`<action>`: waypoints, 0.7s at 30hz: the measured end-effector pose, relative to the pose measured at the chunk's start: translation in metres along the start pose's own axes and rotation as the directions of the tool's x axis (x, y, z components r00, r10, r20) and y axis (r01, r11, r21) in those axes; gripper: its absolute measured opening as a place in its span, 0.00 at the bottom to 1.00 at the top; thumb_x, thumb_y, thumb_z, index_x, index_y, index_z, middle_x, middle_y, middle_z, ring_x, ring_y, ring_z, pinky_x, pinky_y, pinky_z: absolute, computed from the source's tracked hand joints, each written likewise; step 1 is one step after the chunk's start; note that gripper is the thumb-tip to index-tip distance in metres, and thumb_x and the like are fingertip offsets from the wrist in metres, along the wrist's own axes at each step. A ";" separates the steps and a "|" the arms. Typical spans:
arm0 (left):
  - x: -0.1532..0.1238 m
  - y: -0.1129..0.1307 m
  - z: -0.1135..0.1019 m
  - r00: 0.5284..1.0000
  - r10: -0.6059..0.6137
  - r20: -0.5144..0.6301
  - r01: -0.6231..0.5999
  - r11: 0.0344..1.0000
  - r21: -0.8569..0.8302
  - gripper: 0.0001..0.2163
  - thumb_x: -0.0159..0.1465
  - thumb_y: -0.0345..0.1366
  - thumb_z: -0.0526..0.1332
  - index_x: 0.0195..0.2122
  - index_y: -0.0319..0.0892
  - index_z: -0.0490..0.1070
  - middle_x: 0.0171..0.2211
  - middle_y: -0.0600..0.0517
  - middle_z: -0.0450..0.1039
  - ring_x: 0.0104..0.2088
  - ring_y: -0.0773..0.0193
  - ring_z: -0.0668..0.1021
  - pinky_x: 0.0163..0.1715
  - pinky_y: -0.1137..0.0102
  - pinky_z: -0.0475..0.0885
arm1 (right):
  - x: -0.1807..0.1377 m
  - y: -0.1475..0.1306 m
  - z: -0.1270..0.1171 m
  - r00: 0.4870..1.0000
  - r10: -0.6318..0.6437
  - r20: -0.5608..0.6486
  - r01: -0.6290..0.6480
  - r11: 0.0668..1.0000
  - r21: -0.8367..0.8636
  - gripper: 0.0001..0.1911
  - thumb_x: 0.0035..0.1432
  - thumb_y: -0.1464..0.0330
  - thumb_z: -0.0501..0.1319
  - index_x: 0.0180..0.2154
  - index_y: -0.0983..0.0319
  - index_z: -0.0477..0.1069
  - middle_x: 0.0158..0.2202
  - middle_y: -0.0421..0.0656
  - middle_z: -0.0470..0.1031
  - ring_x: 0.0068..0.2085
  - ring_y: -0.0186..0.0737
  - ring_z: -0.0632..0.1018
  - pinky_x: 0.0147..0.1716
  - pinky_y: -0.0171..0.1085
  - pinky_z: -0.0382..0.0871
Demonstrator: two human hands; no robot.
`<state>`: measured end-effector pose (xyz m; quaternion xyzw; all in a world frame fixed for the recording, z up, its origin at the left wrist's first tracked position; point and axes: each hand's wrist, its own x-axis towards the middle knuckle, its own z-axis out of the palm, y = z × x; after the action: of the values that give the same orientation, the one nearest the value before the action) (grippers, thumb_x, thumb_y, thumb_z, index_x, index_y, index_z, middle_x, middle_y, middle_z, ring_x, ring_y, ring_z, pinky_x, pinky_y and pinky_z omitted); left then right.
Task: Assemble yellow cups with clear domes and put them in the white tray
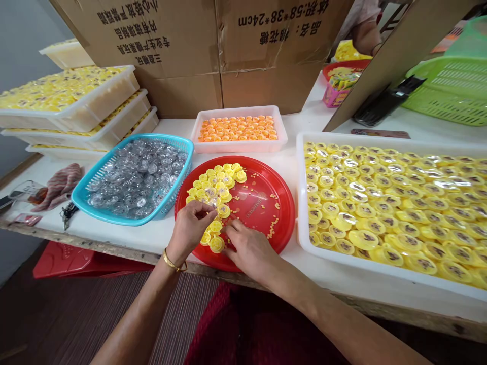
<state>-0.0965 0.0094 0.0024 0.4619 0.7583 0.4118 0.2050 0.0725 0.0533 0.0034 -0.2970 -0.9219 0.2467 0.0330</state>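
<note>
A round red tray [283, 223] lies before me, with small yellow plastic cups [198, 192] crowded on its left half and tiny pale pellets [274, 223] scattered on its right. Above the cups, my left hand [193, 223] has thumb and forefinger pinched together; what they hold, if anything, I cannot make out. Over the tray's near side, my right hand [249, 248] has curled fingers beside the nearest cups, its fingertips partly hidden. Some cups by the left hand carry shiny clear pieces. Left of the tray, a blue basket [81, 195] holds many clear plastic caps [140, 172].
Behind the tray stands a white bin [239, 147] of orange pieces. To the right, a large white bin [302, 203] holds yellow capped pieces. Stacked bins [114, 96], a striped cloth [63, 185] and keys [68, 213] lie left. Cardboard [190, 50] walls the back; another person's arm [367, 35] shows beyond.
</note>
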 end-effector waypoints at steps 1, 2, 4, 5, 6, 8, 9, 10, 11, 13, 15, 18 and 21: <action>-0.004 -0.001 0.000 0.999 -0.032 0.019 0.032 0.999 -0.037 0.08 0.56 0.39 0.63 0.27 0.40 0.74 0.25 0.54 0.72 0.25 0.68 0.72 0.26 0.73 0.65 | 0.002 -0.004 0.003 1.000 0.006 0.011 -0.006 1.000 -0.023 0.17 0.57 0.67 0.69 0.46 0.63 0.69 0.45 0.46 0.71 0.37 0.46 0.77 0.30 0.38 0.71; -0.007 -0.001 0.000 0.998 -0.056 0.029 0.058 0.996 -0.072 0.09 0.55 0.40 0.64 0.26 0.39 0.73 0.25 0.54 0.72 0.25 0.68 0.71 0.26 0.73 0.65 | 0.005 -0.008 0.006 1.000 0.018 0.018 -0.017 0.999 -0.048 0.18 0.56 0.67 0.69 0.46 0.63 0.69 0.45 0.46 0.71 0.37 0.47 0.77 0.30 0.38 0.71; -0.011 -0.001 0.001 0.995 -0.089 0.035 0.093 0.986 -0.138 0.10 0.55 0.42 0.64 0.26 0.39 0.72 0.23 0.54 0.72 0.24 0.69 0.70 0.24 0.74 0.64 | 0.010 -0.013 0.010 0.999 0.038 0.020 -0.036 0.995 -0.088 0.20 0.55 0.65 0.70 0.46 0.64 0.69 0.43 0.47 0.72 0.36 0.48 0.77 0.29 0.39 0.71; -0.013 0.000 0.000 0.995 -0.098 0.032 0.102 0.982 -0.162 0.11 0.55 0.42 0.64 0.25 0.39 0.72 0.22 0.55 0.71 0.23 0.70 0.69 0.23 0.74 0.63 | 0.012 -0.015 0.011 0.999 0.039 0.018 -0.037 0.994 -0.100 0.19 0.55 0.65 0.70 0.45 0.64 0.69 0.43 0.47 0.72 0.36 0.48 0.77 0.29 0.39 0.71; -0.013 0.000 0.000 0.994 -0.105 0.024 0.108 0.979 -0.175 0.12 0.55 0.43 0.64 0.24 0.39 0.71 0.21 0.55 0.70 0.22 0.70 0.69 0.23 0.75 0.62 | 0.014 -0.015 0.012 0.999 0.037 0.017 -0.034 0.994 -0.108 0.17 0.55 0.65 0.70 0.44 0.64 0.70 0.43 0.47 0.72 0.36 0.48 0.77 0.29 0.39 0.71; -0.014 0.000 -0.002 0.993 -0.116 0.007 0.116 0.978 -0.172 0.13 0.56 0.45 0.63 0.23 0.39 0.70 0.19 0.56 0.67 0.21 0.71 0.67 0.21 0.75 0.60 | 0.014 -0.015 0.013 1.000 0.028 0.012 -0.026 0.993 -0.115 0.14 0.56 0.66 0.68 0.42 0.64 0.70 0.43 0.47 0.72 0.36 0.47 0.77 0.28 0.38 0.70; -0.014 -0.001 -0.003 0.993 -0.120 0.004 0.119 0.979 -0.163 0.14 0.57 0.45 0.62 0.23 0.39 0.70 0.19 0.56 0.67 0.21 0.71 0.67 0.21 0.75 0.61 | 0.012 -0.013 0.012 1.000 0.027 0.009 -0.026 0.993 -0.114 0.12 0.57 0.67 0.67 0.42 0.64 0.70 0.44 0.46 0.72 0.36 0.47 0.77 0.28 0.37 0.69; -0.015 -0.001 -0.004 0.992 -0.123 0.008 0.123 0.981 -0.150 0.15 0.58 0.46 0.61 0.23 0.39 0.70 0.19 0.56 0.67 0.21 0.70 0.67 0.22 0.75 0.61 | 0.010 -0.010 0.011 1.000 0.030 0.005 -0.029 0.993 -0.113 0.11 0.57 0.68 0.66 0.42 0.64 0.70 0.43 0.46 0.72 0.37 0.46 0.77 0.28 0.37 0.69; -0.015 -0.001 -0.005 0.992 -0.125 0.017 0.126 0.983 -0.136 0.15 0.59 0.46 0.60 0.23 0.39 0.70 0.19 0.56 0.67 0.22 0.70 0.68 0.22 0.74 0.61 | 0.006 -0.007 0.010 0.999 0.038 0.001 -0.037 0.993 -0.112 0.11 0.57 0.68 0.66 0.42 0.64 0.70 0.43 0.46 0.72 0.37 0.46 0.77 0.28 0.37 0.69; -0.018 -0.002 -0.005 0.992 -0.123 0.042 0.126 0.987 -0.101 0.16 0.60 0.46 0.59 0.23 0.39 0.69 0.19 0.55 0.66 0.22 0.69 0.68 0.23 0.74 0.61 | -0.002 0.002 0.004 0.998 0.067 -0.011 -0.068 0.991 -0.111 0.10 0.57 0.69 0.65 0.42 0.63 0.69 0.40 0.45 0.73 0.37 0.47 0.78 0.28 0.37 0.68; -0.023 0.000 -0.002 0.993 -0.099 0.057 0.103 0.993 -0.056 0.15 0.60 0.45 0.59 0.22 0.40 0.67 0.19 0.56 0.65 0.22 0.69 0.66 0.23 0.74 0.60 | -0.011 0.014 -0.002 0.993 0.114 -0.041 -0.118 0.987 -0.112 0.10 0.57 0.70 0.65 0.41 0.63 0.69 0.38 0.43 0.74 0.37 0.47 0.78 0.30 0.36 0.68; -0.032 0.008 0.012 0.995 0.002 0.096 -0.006 0.999 0.043 0.13 0.59 0.40 0.60 0.21 0.41 0.63 0.20 0.57 0.62 0.22 0.70 0.65 0.23 0.73 0.59 | -0.021 0.032 -0.012 0.973 0.157 -0.168 -0.172 0.982 -0.079 0.12 0.54 0.72 0.66 0.39 0.63 0.67 0.38 0.44 0.74 0.40 0.47 0.77 0.34 0.37 0.69; -0.042 0.018 0.030 0.972 0.130 0.197 -0.165 0.971 0.171 0.11 0.60 0.33 0.58 0.21 0.41 0.60 0.22 0.57 0.62 0.24 0.69 0.66 0.25 0.73 0.59 | -0.025 0.045 -0.015 0.942 0.159 -0.297 -0.164 0.986 0.007 0.12 0.53 0.75 0.65 0.38 0.63 0.64 0.37 0.44 0.73 0.39 0.44 0.77 0.36 0.37 0.69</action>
<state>-0.0455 -0.0102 -0.0033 0.5704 0.7347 0.3087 0.1988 0.1201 0.0768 -0.0028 -0.4054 -0.8812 0.1929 0.1480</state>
